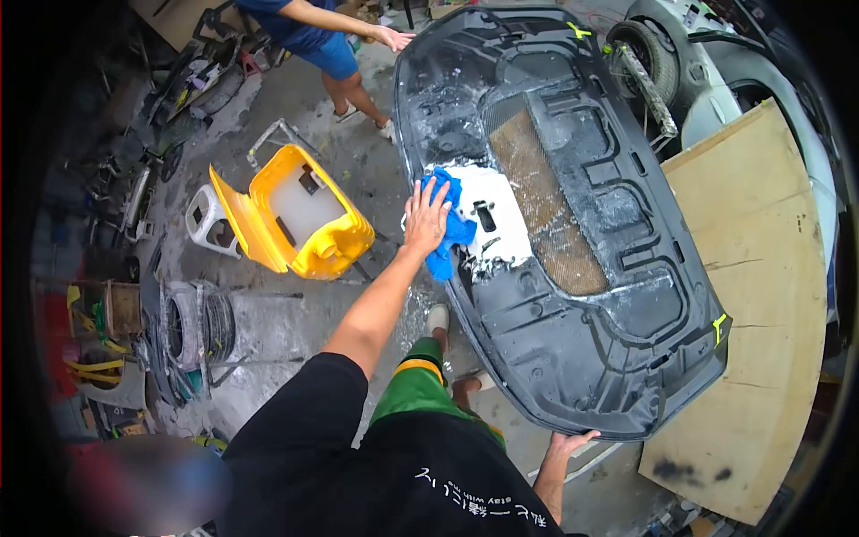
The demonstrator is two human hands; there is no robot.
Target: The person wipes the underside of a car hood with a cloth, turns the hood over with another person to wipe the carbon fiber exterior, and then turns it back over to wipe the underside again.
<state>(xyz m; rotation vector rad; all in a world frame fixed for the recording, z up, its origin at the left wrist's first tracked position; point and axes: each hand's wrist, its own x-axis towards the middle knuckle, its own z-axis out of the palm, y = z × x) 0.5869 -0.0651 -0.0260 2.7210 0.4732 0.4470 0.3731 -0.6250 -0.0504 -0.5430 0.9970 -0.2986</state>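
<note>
A large dark car hood (617, 358) lies with its ribbed underside towards me. My left hand (428, 217) presses a bunched blue cloth (440, 255) against its near left edge, fingers spread over the cloth. Beside the cloth is a white area (506, 228) with a dark slot in it. A brown mesh-like panel (541, 201) fills the hood's middle, with white smears on it. At the hood's lower edge, my right hand (571, 442) holds the rim, its fingers partly hidden.
Another person's hand (391, 38) is by the hood's far left edge. An open yellow container (344, 246) with cloudy contents stands left, beside a white plastic item (210, 219). A plywood sheet (761, 268) and a white car (716, 80) are on the right. Parts clutter the left floor.
</note>
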